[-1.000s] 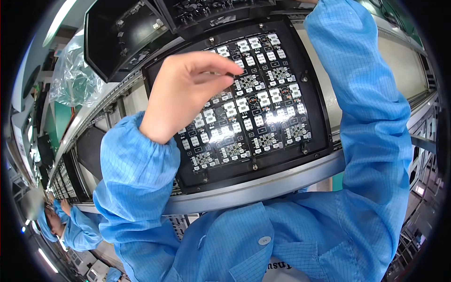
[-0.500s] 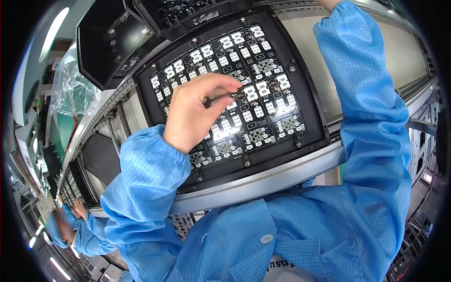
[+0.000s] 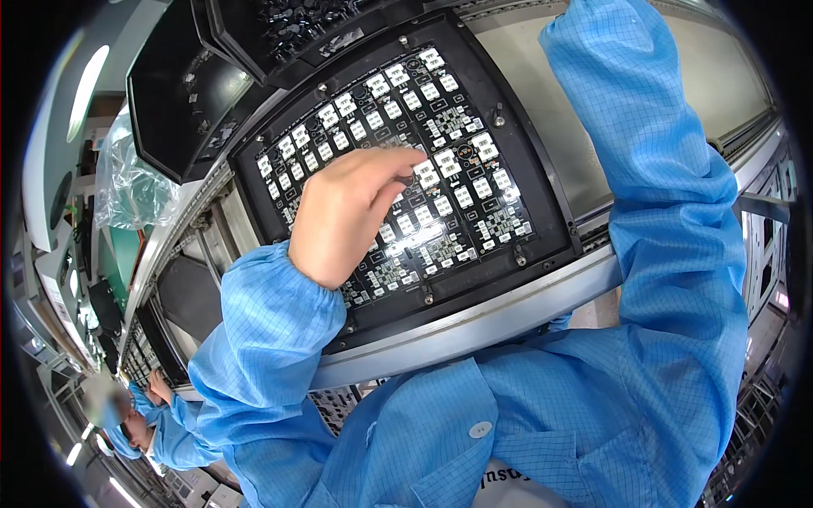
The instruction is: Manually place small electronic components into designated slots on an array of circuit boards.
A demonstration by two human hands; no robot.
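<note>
My left hand (image 3: 343, 216) hovers over the middle of a panel of black circuit boards (image 3: 461, 203) with white connectors and small parts. Its back faces up. Thumb and fingers are curled toward each other over the white connectors, and whatever may be between the tips is hidden. The panel lies in a black carrier frame (image 3: 542, 203) held by small screw posts. My right arm, in a blue gridded sleeve (image 3: 652, 127), reaches up along the right side past the top edge, so its hand is out of the picture.
Two black bins stand behind the carrier: a left one (image 3: 190, 102) with a few bits inside and another (image 3: 309, 25) holding many small dark parts. A metal rail (image 3: 474, 317) runs along the near side. A clear plastic bag (image 3: 131, 182) hangs left. A co-worker (image 3: 161, 423) sits lower left.
The view has shifted slightly, so the carrier sits further left. My left hand has turned and the gap between thumb and fingers looks narrower. My right hand has slipped out at the top edge.
</note>
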